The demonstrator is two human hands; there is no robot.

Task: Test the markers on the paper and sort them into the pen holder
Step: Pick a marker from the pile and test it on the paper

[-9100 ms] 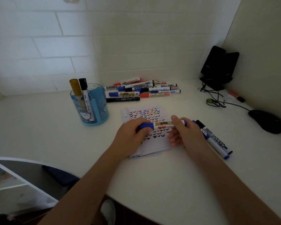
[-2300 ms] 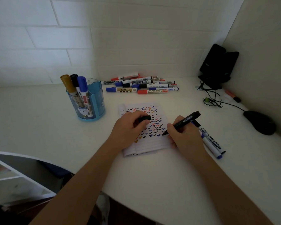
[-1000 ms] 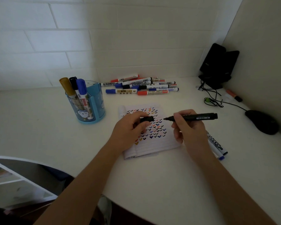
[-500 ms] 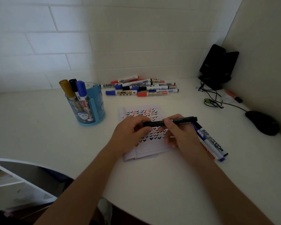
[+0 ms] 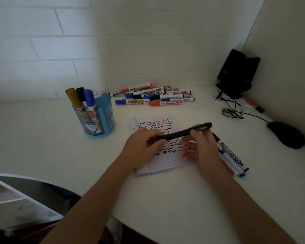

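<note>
A black marker [image 5: 184, 132] is held level above the paper [image 5: 158, 165], its cap on. My left hand [image 5: 141, 147] pinches its capped left end, and my right hand [image 5: 201, 148] grips its barrel near the middle. The paper is covered with rows of small coloured check marks. The blue pen holder [image 5: 102, 117] stands to the left with three markers in it: gold, black and blue. A pile of several markers [image 5: 155, 96] lies at the back by the wall. Three more markers [image 5: 233, 159] lie to the right of my right hand.
A black mouse [image 5: 285, 134] and its cable lie at the right. A black speaker [image 5: 236, 73] stands in the back right corner, with an orange highlighter [image 5: 254, 105] near the side wall. A white shelf [image 5: 16, 196] is below the desk's left edge.
Earlier my right hand drew on the paper with the uncapped marker while my left held the cap. The cap is now on the marker, and both hands hold it above the paper.
</note>
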